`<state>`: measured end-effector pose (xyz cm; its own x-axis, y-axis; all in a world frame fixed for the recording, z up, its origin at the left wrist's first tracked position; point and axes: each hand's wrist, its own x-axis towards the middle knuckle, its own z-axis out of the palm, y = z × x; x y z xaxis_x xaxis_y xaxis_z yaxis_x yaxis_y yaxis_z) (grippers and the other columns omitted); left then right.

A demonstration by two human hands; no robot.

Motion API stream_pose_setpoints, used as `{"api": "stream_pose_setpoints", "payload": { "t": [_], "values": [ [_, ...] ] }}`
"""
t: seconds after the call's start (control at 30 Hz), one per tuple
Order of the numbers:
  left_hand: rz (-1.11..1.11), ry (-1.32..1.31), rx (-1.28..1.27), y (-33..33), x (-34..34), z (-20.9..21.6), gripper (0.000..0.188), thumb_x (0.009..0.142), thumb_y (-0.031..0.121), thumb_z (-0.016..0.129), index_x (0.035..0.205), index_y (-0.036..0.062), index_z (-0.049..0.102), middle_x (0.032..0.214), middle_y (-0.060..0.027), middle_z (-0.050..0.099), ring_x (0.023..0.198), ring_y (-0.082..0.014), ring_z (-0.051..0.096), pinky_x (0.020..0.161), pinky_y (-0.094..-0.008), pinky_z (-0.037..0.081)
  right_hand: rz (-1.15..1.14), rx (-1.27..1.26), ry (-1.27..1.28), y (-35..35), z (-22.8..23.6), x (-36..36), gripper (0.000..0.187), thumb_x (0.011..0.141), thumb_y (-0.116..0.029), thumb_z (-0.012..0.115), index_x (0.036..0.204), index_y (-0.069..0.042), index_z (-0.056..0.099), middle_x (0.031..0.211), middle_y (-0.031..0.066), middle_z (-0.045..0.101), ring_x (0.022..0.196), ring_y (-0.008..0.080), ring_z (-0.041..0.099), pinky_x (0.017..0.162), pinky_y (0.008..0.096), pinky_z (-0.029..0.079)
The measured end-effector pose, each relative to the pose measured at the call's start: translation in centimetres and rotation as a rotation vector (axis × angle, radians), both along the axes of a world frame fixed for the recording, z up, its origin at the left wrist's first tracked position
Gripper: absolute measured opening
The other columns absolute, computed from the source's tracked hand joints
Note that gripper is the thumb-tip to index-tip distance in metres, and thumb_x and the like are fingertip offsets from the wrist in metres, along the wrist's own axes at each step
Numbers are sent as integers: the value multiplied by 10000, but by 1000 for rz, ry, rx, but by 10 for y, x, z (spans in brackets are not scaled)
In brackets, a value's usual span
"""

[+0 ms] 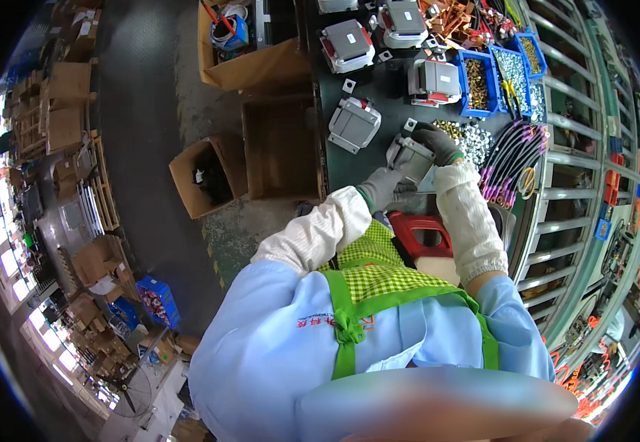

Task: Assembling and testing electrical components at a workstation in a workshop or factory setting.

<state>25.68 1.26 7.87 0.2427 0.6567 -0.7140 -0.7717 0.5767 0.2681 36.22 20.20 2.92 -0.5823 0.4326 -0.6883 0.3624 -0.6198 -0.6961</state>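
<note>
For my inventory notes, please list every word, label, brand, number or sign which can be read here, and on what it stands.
Light blue shirt: small red lettering and an orange mark; wording not quoted.
Grey units farther up: pale labels, too small to read.
Nearest grey unit: no legible text.
Elsewhere, anything printed is too small or blurred to read.

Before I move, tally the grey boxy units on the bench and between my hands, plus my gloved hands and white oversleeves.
Grey units on the bench: 5, one cut off by the frame
Grey unit between the gloved hands: 1
Gloved hands: 2
White oversleeves: 2
Total: 10
</note>
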Motion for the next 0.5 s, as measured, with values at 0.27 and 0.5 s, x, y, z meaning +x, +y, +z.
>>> {"api": "stream_pose_setpoints", "payload": {
  "t": [0.27,0.5],
  "values": [
    [73,142,-85,11,14,-2,475,893,478,625,1129,70,567,875,-72,670,766,-199,685,671,-357,584,-200,22,86,-2,-16,9,366,834,-65,626,1187,33,615,1001,102,687,855,173,658,793,283,530],
    [-347,762,-187,34,33,-44,399,895,420,640,1050,52,653,884,-101,690,764,-207,680,601,-366,572,-9,206,48,19,-31,60,328,925,-293,581,1152,-64,641,1034,22,682,998,161,613,846,351,482]
  ]
}}
